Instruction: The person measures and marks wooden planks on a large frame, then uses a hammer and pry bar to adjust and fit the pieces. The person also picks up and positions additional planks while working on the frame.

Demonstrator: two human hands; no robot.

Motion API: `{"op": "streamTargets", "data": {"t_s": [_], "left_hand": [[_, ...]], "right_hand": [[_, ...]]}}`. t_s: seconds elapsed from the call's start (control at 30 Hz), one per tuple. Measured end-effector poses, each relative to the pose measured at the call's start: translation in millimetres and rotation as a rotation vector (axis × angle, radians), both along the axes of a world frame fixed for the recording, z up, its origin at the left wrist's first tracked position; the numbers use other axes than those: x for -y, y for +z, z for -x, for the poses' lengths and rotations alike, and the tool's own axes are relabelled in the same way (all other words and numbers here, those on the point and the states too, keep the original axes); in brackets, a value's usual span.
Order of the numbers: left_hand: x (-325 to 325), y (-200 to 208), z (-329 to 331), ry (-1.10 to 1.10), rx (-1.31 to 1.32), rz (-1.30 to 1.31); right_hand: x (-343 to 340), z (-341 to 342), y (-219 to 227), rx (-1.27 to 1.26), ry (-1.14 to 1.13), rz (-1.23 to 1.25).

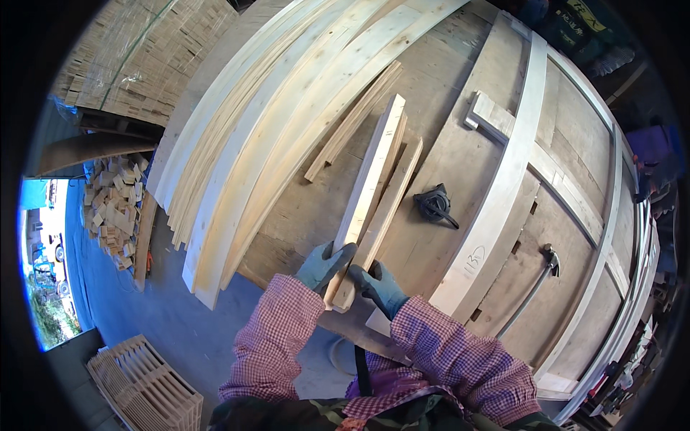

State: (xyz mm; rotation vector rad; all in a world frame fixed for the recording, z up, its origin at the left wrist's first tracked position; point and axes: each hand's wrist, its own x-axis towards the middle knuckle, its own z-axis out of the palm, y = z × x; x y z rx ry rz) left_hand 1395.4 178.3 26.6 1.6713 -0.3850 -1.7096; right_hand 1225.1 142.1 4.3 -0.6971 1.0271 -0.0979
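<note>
My left hand, in a blue-grey glove, grips the near end of a pale wooden strip from its left side. My right hand, gloved alike, closes on a second wooden strip from the right, thumb and fingers at its near end. The two strips lie side by side, pointing away from me, with another piece of wood partly hidden between them. Just left of them lie narrow wooden strips on the plywood work surface. To the right rests a black hand tool, its kind unclear.
Long pale boards are stacked at the left. On the right a large wooden frame bears a hammer and a short block. Wood offcuts are piled at far left; a slatted wooden stack stands lower left.
</note>
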Motion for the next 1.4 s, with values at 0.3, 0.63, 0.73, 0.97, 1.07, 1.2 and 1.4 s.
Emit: {"op": "streamTargets", "data": {"t_s": [0.3, 0.63, 0.73, 0.97, 1.07, 1.2, 1.4], "left_hand": [[13, 21, 58, -0.227, 0.714, 0.312], [123, -22, -51, -0.396, 1.543, 0.023], [142, -45, -60, -0.51, 1.569, -0.158], [118, -42, -80, -0.288, 0.63, -0.012], [119, 46, -8, 0.041, -0.035, -0.123], [39, 57, 45, 0.184, -0.099, -0.028], [10, 79, 86, 0.197, -0.061, 0.163]], "right_hand": [[16, 42, 19, 0.372, -0.173, -0.346], [37, 55, 24, 0.835, -0.226, -0.698], [38, 62, 11, 0.901, -0.264, -0.798], [42, 63, 9, 0.872, -0.25, -0.802], [47, 66, 12, 0.753, -0.199, -0.684], [46, 53, 24, 0.588, -0.097, -0.312], [32, 64, 30, 0.486, -0.146, -0.139]]}}
